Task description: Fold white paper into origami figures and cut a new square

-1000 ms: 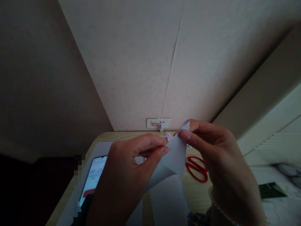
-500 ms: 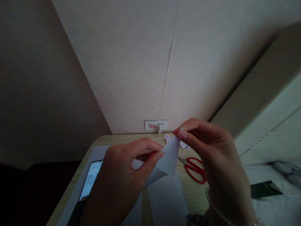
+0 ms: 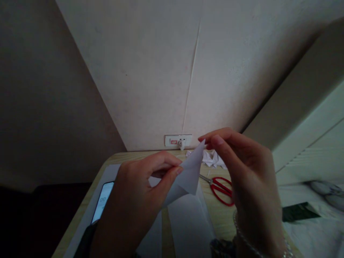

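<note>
Above the table, my left hand (image 3: 145, 190) pinches a folded sheet of white paper (image 3: 189, 175) between thumb and index finger. The paper narrows to a point at its upper right. My right hand (image 3: 242, 168) is beside that point, thumb lifted off the paper and apart from the index finger. The index fingertip is close behind the paper's tip; whether it touches, I cannot tell. Scissors with red handles (image 3: 221, 190) lie on the table between the paper and my right hand. Small folded white paper pieces (image 3: 212, 158) sit behind the hands, partly covered.
The light wooden table (image 3: 168, 236) stands against a wall with a socket and plug (image 3: 180, 142). White sheets (image 3: 188, 225) lie across its front. A phone (image 3: 103, 200) with a lit screen rests on the left. At right, a dark green packet (image 3: 301, 212) lies on a white surface.
My right thumb and index finger have let go of the paper's tip and spread apart. The left hand keeps its pinch. More of the small folded pieces now show.
</note>
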`<state>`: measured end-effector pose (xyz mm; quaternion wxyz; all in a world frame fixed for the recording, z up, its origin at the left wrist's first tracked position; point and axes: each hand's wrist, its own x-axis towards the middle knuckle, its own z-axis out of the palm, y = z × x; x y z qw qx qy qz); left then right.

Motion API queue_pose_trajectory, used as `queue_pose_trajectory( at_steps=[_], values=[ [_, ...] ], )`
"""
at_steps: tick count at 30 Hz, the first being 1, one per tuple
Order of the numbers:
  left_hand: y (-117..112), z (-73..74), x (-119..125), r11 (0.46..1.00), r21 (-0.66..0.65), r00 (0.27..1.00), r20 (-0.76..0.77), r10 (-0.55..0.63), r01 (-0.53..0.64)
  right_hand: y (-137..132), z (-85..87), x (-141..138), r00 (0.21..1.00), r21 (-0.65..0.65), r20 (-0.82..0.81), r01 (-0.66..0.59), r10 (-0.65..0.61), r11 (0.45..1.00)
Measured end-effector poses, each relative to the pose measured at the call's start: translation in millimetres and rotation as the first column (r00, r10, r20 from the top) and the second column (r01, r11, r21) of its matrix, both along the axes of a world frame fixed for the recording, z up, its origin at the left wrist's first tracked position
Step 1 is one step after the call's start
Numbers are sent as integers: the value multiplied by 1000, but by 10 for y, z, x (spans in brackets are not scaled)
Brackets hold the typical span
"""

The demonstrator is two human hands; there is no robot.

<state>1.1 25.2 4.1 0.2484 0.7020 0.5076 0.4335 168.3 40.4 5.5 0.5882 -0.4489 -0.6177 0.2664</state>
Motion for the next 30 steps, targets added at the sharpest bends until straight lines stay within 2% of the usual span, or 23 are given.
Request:
queue_pose_trajectory(
  at_steps=[5,10,17,22,26,30],
  values=[
    [-16,11,15,997,-16,996,62,72,-71,6,9,16,989,-121,7,-147,148,982],
    [-49,59,67,991,-34,980,152,130,-126,-40,44,-18,990,-125,-38,-140,136,982],
    [-53,82,70,973,-69,948,221,228,-218,-4,50,-3,973,-212,82,-194,215,958],
    [-53,89,69,970,-102,944,229,237,-218,21,20,-25,978,-204,34,-193,204,960],
    [-41,87,57,962,-89,937,220,271,-257,33,14,-26,959,-232,105,-234,264,944],
    [-9,54,25,965,-170,917,315,245,-199,50,11,-33,960,-252,88,-238,267,938]
  ],
)
